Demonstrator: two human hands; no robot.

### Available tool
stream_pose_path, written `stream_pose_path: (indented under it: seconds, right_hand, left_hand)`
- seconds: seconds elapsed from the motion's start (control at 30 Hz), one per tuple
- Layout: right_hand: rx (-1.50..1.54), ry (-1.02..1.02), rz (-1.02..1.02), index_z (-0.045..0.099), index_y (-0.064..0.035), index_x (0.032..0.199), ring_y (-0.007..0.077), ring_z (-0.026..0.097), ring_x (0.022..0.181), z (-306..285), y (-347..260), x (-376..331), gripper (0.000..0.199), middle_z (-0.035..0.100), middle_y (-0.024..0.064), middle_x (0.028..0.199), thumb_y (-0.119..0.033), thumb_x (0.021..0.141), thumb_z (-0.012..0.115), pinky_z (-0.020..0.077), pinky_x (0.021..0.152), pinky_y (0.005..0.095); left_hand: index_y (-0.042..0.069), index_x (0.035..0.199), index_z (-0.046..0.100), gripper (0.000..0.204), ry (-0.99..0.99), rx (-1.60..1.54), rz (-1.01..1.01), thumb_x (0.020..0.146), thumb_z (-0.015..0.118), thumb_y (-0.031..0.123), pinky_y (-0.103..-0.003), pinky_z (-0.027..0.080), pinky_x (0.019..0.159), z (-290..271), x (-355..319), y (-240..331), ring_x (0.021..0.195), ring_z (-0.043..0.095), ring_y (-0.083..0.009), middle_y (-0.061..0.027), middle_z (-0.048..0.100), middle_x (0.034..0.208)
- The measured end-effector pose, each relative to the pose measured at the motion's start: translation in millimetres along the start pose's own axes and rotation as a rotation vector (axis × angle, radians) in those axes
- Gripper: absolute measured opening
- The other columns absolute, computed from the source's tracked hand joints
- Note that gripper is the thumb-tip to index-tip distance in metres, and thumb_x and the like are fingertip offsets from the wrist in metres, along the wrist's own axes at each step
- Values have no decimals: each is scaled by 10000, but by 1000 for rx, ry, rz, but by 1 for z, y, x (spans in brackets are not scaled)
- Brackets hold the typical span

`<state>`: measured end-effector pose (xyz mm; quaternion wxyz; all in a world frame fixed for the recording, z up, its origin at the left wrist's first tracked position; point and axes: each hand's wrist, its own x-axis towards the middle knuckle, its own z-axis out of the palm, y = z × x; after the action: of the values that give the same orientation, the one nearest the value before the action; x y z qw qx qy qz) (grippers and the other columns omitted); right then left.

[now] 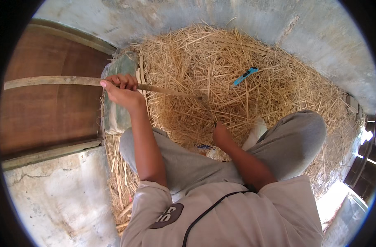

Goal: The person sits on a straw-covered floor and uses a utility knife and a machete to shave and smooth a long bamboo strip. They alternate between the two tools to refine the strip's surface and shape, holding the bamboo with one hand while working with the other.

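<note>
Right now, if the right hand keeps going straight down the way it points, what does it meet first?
The straw pile: the right hand already reaches into it between the knees. Fingers are hidden, so depth is unclear.

Greenish sack (118, 94), perhaps plastic, beside straw (221, 66)

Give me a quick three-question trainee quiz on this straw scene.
1. True or false: the left hand grips a thin stick.
2. Where is the right hand? A) on the blue utility knife B) down in the straw C) on the wooden door
3. What colour is the knife lying on the straw?

Key: 1 true; 2 B; 3 blue.
</note>
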<state>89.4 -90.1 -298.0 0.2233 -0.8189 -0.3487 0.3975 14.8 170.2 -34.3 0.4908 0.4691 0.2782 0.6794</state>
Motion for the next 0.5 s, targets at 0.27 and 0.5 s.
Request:
stream_pose_path:
  seconds: [0.27, 0.5]
  right_hand:
    - [203, 240, -137, 494, 47, 1155, 435, 687, 837, -12, -23, -8, 324, 659, 282, 905, -265, 1070, 479, 535, 693, 523]
    - [289, 119, -17, 490, 47, 1187, 431, 688, 778, -51, -63, -24, 318, 665, 259, 872, -250, 1076, 473, 532, 647, 514]
  left_hand:
    - [162, 698, 298, 600, -108, -41, -160, 1003, 478, 646, -286, 156, 439, -1, -5, 12, 462, 147, -102, 44, 187, 541]
    - [197, 634, 262, 545, -133, -4, -153, 1013, 557, 455, -299, 160, 446, -18, 1, 17, 457, 121, -95, 59, 154, 528]
